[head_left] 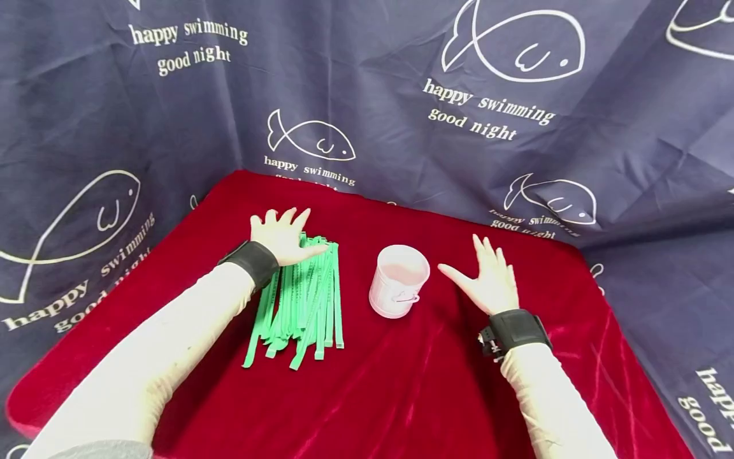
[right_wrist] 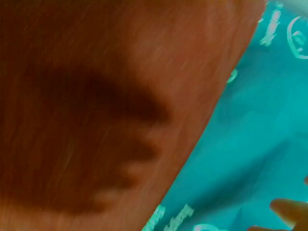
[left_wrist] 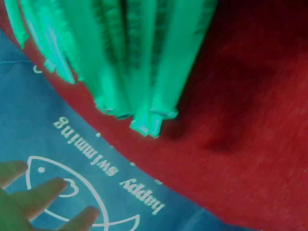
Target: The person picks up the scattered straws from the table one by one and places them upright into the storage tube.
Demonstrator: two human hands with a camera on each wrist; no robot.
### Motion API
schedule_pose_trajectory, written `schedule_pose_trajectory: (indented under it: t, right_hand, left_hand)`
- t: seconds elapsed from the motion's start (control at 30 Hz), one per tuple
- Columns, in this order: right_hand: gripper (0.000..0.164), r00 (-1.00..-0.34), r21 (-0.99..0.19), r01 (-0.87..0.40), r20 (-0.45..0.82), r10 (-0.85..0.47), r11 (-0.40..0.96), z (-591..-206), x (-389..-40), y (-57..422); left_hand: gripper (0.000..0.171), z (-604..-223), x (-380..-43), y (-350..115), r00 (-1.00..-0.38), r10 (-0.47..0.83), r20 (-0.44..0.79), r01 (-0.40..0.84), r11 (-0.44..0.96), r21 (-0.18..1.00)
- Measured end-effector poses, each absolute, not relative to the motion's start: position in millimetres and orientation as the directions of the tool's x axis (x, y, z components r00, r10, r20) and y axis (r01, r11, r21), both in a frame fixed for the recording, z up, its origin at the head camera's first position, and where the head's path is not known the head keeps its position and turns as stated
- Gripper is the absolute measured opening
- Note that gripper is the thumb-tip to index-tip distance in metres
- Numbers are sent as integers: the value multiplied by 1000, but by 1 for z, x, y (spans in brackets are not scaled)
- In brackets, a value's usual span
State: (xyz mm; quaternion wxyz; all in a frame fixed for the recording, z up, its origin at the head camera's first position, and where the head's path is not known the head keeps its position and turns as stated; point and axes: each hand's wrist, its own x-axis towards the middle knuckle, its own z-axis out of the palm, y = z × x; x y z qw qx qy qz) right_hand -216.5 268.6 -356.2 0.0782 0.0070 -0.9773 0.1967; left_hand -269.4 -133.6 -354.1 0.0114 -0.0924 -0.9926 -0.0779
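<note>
A pile of long, flat green paper-wrapped sticks point(head_left: 306, 299) with printed writing lies on the table, left of centre. Over its far end my left hand point(head_left: 285, 239) is spread, its thumb overlapping the wrappers in the head view. In the left wrist view the wrapped sticks point(left_wrist: 134, 57) fill the top, and fingertips point(left_wrist: 45, 192) show at lower left. A small pink bucket point(head_left: 399, 280) with a wire handle stands upright right of the pile. To the right of the bucket, my right hand point(head_left: 487, 278) has its fingers stretched out, apart from it and holding nothing.
A red velvet cloth point(head_left: 413, 395) covers the table. Blue curtains point(head_left: 390, 95) printed with white fish and lettering hang close behind the far edge and along both sides. Each wrist wears a black band point(head_left: 518, 331). The right hand casts a shadow on the cloth.
</note>
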Motion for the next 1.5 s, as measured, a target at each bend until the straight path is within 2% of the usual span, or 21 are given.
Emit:
schedule_pose_trajectory:
  t: [0.2,0.33,0.6,0.73,0.8,1.0,1.07,1.17,1.3,1.5]
  right_hand:
    - [93,-992,-617,-81,125,-5,783,-358,-215,239]
    - [87,-992,-723,-117,120,-43,681,-360,-212,221]
    - [94,-993,-829,-119,86,-85,547,-363,-207,192]
    - [101,-992,-839,-110,63,-107,533,-366,-206,185]
    - [103,-993,-831,-105,58,-102,547,-367,-205,183]
    - [102,-997,-837,-69,36,-72,544,-372,-204,180]
    - [101,-997,-839,-66,37,-66,541,-373,-203,179]
    - [100,-997,-835,-72,47,-59,546,-374,-204,178]
    - [98,-996,-831,-86,69,-51,549,-377,-205,176]
    - [96,-995,-836,-103,95,-43,539,-379,-207,173]
  left_hand:
    - [80,-359,-270,-139,-993,109,-42,92,952,293]
    - [66,-360,-271,-144,-991,74,-110,29,931,364]
    - [40,-365,-271,-158,-982,144,-126,93,935,342]
    - [27,-373,-273,-166,-980,130,-153,55,908,416]
    - [27,-376,-275,-168,-975,117,-191,12,880,474]
    - [66,-385,-282,-173,-955,76,-287,-111,803,585]
    - [74,-386,-284,-175,-952,58,-301,-148,774,616]
    - [74,-385,-285,-177,-949,50,-312,-184,716,673]
    - [65,-380,-284,-179,-951,49,-306,-200,658,726]
    - [48,-368,-282,-178,-964,40,-261,-174,649,741]
